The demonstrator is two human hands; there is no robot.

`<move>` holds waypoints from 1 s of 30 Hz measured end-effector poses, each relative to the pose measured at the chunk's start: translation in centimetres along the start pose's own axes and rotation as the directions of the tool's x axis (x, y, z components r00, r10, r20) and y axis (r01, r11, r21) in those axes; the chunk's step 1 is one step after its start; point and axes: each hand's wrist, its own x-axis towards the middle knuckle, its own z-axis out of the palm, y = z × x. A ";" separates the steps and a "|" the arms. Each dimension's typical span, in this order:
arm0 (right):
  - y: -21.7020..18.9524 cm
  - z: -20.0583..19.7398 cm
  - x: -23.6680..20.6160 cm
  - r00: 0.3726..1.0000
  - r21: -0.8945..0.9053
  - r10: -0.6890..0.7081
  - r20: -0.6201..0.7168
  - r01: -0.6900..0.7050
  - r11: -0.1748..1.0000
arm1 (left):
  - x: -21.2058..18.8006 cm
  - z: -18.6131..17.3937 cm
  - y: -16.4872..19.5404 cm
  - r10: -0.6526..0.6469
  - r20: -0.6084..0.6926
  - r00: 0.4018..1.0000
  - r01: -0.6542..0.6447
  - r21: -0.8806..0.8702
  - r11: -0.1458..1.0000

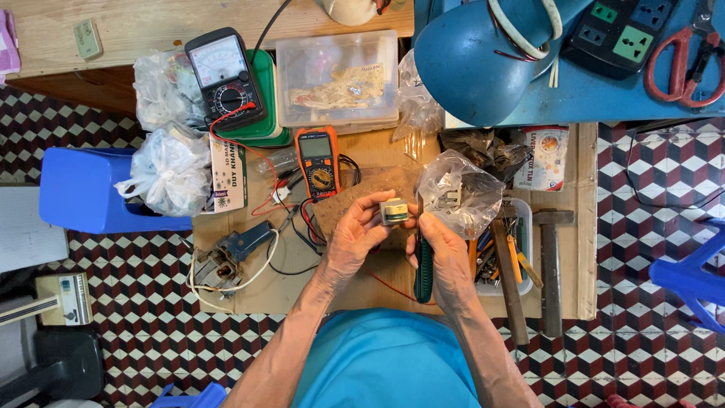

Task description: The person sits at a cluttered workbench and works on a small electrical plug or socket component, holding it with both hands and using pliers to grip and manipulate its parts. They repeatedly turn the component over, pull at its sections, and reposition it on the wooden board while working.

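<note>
Hands meet at the centre of the frame, over a low wooden work board [249, 279] crowded with tools. The left hand [353, 240] pinches a small cream-coloured square component with a green band [394, 211] between thumb and fingertips, so the part sits just above the fingers and clear of the palm. The right hand [445, 253] is closed around a dark green-handled tool [424, 270], whose handle runs down past the heel of the hand while its upper end points up beside the component; whether the tip touches it I cannot tell. Just above the left hand lies an orange digital multimeter [318, 160], and a black analogue meter [224, 78] rests further toward the upper left. A crumpled clear plastic bag [461, 189] sits just right of the component, and a hammer [550, 257] lies at the right.
</note>
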 end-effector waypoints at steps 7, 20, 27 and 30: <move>0.6 0.0 -0.1 0.999 -0.066 0.050 -0.003 -0.050 0.997 | 0.5 -0.5 -1.1 -0.015 -0.004 1.000 0.015 -0.018 1.000; 1.4 0.8 -1.4 0.994 -0.212 -0.018 0.112 0.042 0.976 | -0.7 -1.9 -0.2 -0.202 -0.196 0.960 0.166 -0.183 0.969; 2.3 1.8 -0.9 0.984 -0.250 0.013 0.176 0.032 0.968 | -0.4 -2.1 -1.4 -0.170 -0.263 0.950 0.141 -0.127 0.982; 2.5 2.1 -0.7 0.987 -0.211 0.025 0.161 0.010 0.977 | -0.4 -2.7 -1.5 -0.167 -0.260 0.951 0.150 -0.082 0.985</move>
